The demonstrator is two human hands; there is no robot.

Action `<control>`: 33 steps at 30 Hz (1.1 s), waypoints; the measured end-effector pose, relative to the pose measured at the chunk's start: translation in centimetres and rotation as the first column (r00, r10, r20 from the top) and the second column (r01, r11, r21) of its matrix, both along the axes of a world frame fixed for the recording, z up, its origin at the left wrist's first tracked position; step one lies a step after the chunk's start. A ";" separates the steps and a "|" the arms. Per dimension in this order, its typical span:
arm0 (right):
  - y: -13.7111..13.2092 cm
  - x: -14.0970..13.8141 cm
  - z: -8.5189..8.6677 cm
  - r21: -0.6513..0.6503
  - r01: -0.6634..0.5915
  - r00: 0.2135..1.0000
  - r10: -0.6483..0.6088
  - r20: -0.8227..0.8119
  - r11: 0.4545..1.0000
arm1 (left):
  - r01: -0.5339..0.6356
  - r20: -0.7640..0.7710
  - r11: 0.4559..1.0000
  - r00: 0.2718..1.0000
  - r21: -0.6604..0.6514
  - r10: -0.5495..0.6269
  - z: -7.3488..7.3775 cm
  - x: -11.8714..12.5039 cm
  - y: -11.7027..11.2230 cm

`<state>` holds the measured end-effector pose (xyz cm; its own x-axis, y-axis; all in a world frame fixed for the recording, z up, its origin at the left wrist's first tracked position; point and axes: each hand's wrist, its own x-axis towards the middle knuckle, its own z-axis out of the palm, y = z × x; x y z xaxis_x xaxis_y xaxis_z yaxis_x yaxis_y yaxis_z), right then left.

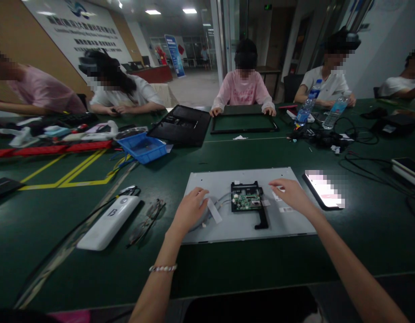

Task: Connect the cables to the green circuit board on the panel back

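Observation:
A grey metal display panel (pixel 241 179) lies flat, back side up, on the green table in front of me. A green circuit board in a black bracket (pixel 247 200) sits at its middle, with grey wires and a white tape strip (pixel 214 211) running off to the left. My left hand (pixel 190 208) rests on the panel's left part, fingers curled over the wires, holding nothing that I can see. My right hand (pixel 291 194) lies flat on the panel just right of the board, fingers apart, beside small white labels (pixel 286 209).
A lit phone (pixel 323 189) lies right of the panel. Left of it are folded glasses (pixel 146 222) and a white power bank (pixel 109 222). A blue bin (pixel 143 148), a black back cover (pixel 180 124) and water bottles (pixel 307 107) stand farther off. Several people sit around the table; one opposite holds a black frame (pixel 243 123).

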<state>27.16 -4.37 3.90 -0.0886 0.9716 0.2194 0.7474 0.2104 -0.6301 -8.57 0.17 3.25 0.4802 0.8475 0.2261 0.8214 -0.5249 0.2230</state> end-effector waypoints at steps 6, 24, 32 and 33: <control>0.7 -0.6 -3.0 -0.048 -0.013 0.988 0.005 -0.154 0.999 | -0.015 0.007 1.000 1.000 0.016 0.015 -0.3 0.0 0.0; -1.1 -0.9 -2.6 -0.115 -0.113 0.989 0.101 -0.106 0.987 | 0.028 -0.002 1.000 1.000 -0.012 -0.028 -0.1 0.5 0.1; 0.0 3.0 -4.5 -0.049 0.214 0.977 -0.213 0.022 0.976 | 0.041 0.093 0.997 0.995 -0.059 -0.036 -0.8 0.3 0.4; 0.1 3.3 -4.7 -0.026 0.248 0.968 -0.247 0.047 0.968 | 0.040 0.095 0.997 0.995 -0.071 -0.033 -1.0 0.3 0.5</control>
